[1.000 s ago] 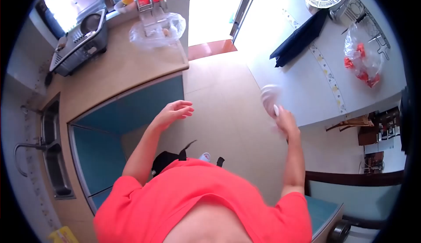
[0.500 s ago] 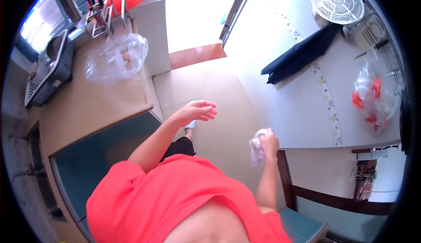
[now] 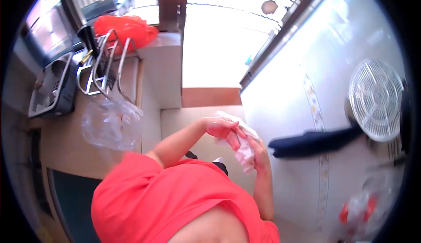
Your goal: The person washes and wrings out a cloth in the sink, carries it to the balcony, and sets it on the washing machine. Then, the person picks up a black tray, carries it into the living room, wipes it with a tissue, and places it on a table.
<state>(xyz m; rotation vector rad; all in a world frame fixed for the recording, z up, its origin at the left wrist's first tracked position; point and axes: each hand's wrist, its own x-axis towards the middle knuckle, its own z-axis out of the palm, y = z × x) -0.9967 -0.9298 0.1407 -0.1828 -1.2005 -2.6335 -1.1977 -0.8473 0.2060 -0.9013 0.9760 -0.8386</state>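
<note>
A crumpled, pale pinkish-white cloth (image 3: 245,155) is bunched between my two hands in front of my waist. My right hand (image 3: 262,156) grips it from the right side. Against its left part lies my left hand (image 3: 221,128), with the fingers bent over the fabric. Part of the cloth shows beyond the left fingers, and some of it is hidden under them.
On the left counter (image 3: 61,155) are a clear plastic bag (image 3: 109,124), a metal rack (image 3: 103,74) holding knives, a grey dish basket (image 3: 55,87) and a red bag (image 3: 125,30). A dark cloth (image 3: 313,142) and a round perforated rack (image 3: 377,100) hang right. A doorway (image 3: 215,59) stands ahead.
My hands have come together; the left now touches the cloth that only the right held before. My view has turned and moved towards the doorway.
</note>
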